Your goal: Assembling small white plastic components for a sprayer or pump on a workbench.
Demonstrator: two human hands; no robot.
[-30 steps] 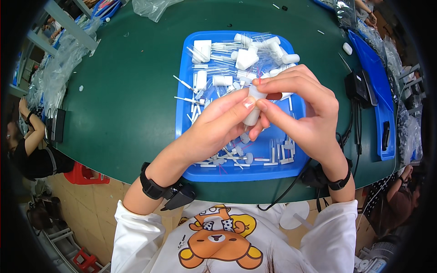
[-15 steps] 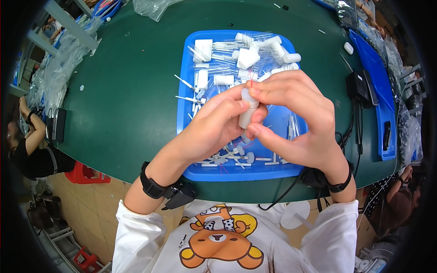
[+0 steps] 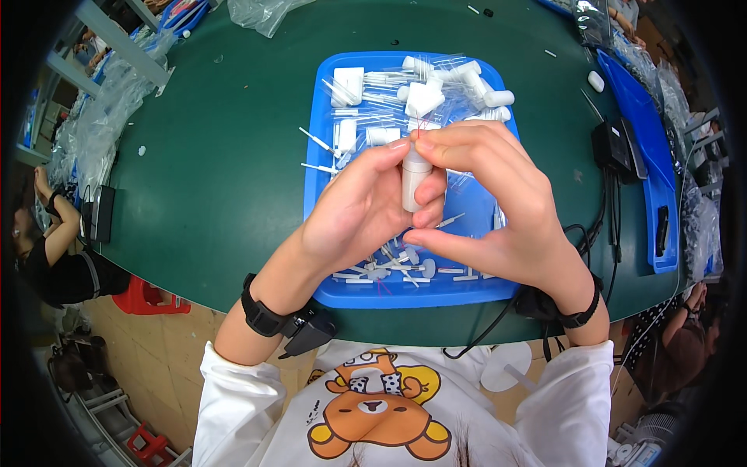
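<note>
A small white bottle [image 3: 414, 187] stands nearly upright above the blue tray [image 3: 315, 156]. My left hand [image 3: 358, 191] is closed on it, thumb at the top and fingers wrapped round from behind. The fingertips of my right hand [image 3: 498, 187] press against the bottle's top, while its thumb stands well apart, lower down. Thin red threads [image 3: 422, 124] stick up at these fingertips; what they are fixed to is hidden. Several white cylinders [image 3: 499, 99], thin white sticks [image 3: 315, 138] and small pale discs on stems [image 3: 428, 268] lie in the tray under and around my hands.
The tray sits on a green table [image 3: 210, 171]. To the right are a black box with cables [image 3: 611, 148] and a long blue tray [image 3: 661, 194]. Crumpled clear plastic [image 3: 93, 140] lies along the left edge. Other people's arms [image 3: 66, 222] show at the sides.
The bottle has shifted slightly left and turned more upright. My left thumb has risen to its top. My right thumb has come away from the bottle's lower end.
</note>
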